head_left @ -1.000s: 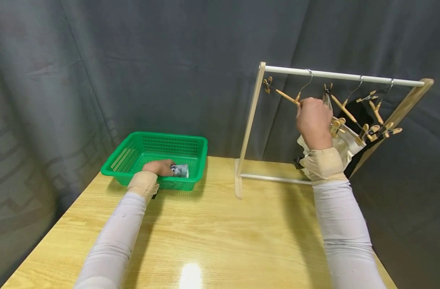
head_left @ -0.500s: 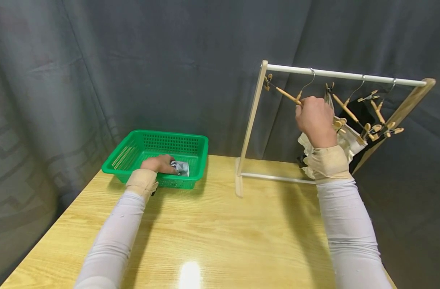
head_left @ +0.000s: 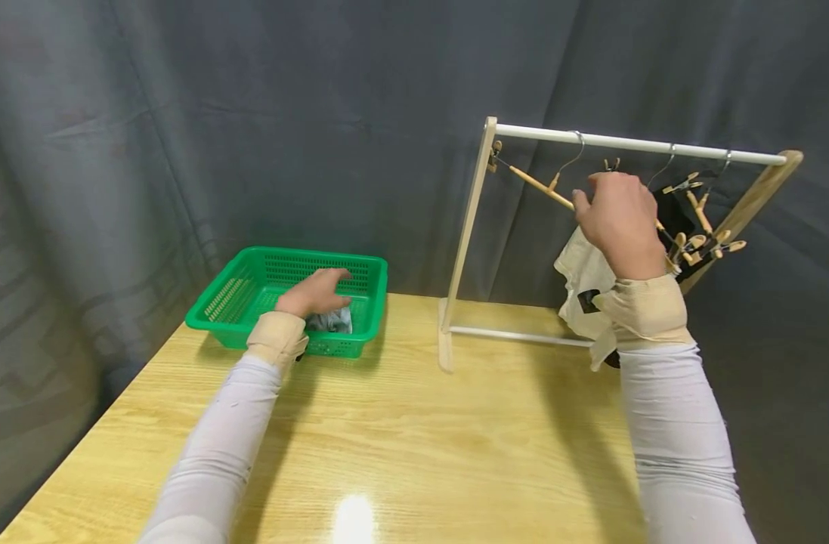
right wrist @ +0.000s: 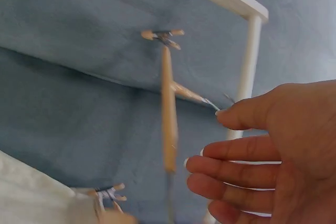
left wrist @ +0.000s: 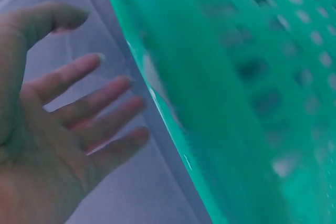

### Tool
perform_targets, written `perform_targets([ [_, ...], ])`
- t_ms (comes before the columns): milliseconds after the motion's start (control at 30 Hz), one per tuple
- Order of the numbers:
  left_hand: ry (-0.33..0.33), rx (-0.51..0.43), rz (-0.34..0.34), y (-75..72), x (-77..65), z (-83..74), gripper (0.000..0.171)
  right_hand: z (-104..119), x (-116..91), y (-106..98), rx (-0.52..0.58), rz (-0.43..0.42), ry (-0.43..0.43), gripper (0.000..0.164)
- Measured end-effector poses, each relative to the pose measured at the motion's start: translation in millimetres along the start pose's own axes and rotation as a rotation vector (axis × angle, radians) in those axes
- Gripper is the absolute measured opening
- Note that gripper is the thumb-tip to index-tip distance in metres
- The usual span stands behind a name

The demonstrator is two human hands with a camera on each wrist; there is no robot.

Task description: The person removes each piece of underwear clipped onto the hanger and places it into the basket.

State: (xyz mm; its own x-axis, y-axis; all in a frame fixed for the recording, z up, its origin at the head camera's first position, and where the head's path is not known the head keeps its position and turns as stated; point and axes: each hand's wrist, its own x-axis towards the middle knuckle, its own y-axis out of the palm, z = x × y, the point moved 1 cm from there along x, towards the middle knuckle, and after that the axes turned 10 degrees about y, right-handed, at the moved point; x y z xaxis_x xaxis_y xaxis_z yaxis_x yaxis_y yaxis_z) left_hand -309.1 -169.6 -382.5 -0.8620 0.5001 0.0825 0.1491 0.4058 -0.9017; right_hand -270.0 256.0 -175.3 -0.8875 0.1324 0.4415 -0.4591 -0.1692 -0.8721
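Observation:
My left hand (head_left: 317,292) hovers over the green basket (head_left: 286,251), its fingers spread and holding nothing. Below it in the basket lies a crumpled grey-and-white cloth (head_left: 334,321), partly hidden by the hand. In the left wrist view, the bare palm and fingers (left wrist: 94,106) show beside the basket's rim (left wrist: 178,119). My right hand (head_left: 621,219) is just right of a wooden clip hanger (head_left: 539,185) hooked on the rack's rail, fingers apart from it. The right wrist view has the hanger's bar (right wrist: 168,114) standing away from the loosely extended fingers.
The small rack (head_left: 543,134) with a white rail stands at the right of the wooden table (head_left: 414,438). Other clip hangers (head_left: 700,211) hang there with a cream garment (head_left: 580,264) and black cloth (head_left: 672,211). A dark grey curtain (head_left: 319,151) closes off the back.
My left hand has let go of the grey-and-white cloth and risen, leaving it in the basket. My right hand has released the clip hanger and shifted right.

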Motion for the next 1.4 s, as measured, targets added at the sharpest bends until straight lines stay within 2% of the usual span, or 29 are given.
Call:
perform_targets([
  [167,0.123,-0.031,-0.127,6.4,16.8,-10.0,0.047,-17,-2,-17,0.020,-0.031,0.024,0.049],
  [300,0.209,-0.099,-0.195,12.7,30.7,-18.9,0.044,-30,-4,-27,0.013,-0.053,0.046,0.047],
  [567,0.320,-0.213,-0.322,30.8,53.1,-34.8,0.036,-45,-9,-30,-0.011,-0.042,0.055,0.043],
  [733,0.370,-0.264,-0.380,45.9,64.0,-41.3,0.040,-49,-12,-28,-0.011,-0.046,0.050,0.040],
  [867,0.366,-0.319,-0.413,55.6,71.7,-47.9,0.044,-52,-13,-26,-0.022,-0.032,0.057,0.040],
  [1133,0.340,-0.509,-0.516,70.6,85.9,-60.3,0.047,-53,-17,-22,-0.017,-0.044,0.065,0.037],
  [1300,0.322,-0.591,-0.538,79.4,95.1,-70.1,0.049,-56,-20,-20,-0.029,-0.030,0.090,0.041],
  [1400,0.346,-0.708,-0.549,82.5,99.6,-79.9,0.049,-59,-22,-18,-0.035,-0.024,0.104,0.042],
])
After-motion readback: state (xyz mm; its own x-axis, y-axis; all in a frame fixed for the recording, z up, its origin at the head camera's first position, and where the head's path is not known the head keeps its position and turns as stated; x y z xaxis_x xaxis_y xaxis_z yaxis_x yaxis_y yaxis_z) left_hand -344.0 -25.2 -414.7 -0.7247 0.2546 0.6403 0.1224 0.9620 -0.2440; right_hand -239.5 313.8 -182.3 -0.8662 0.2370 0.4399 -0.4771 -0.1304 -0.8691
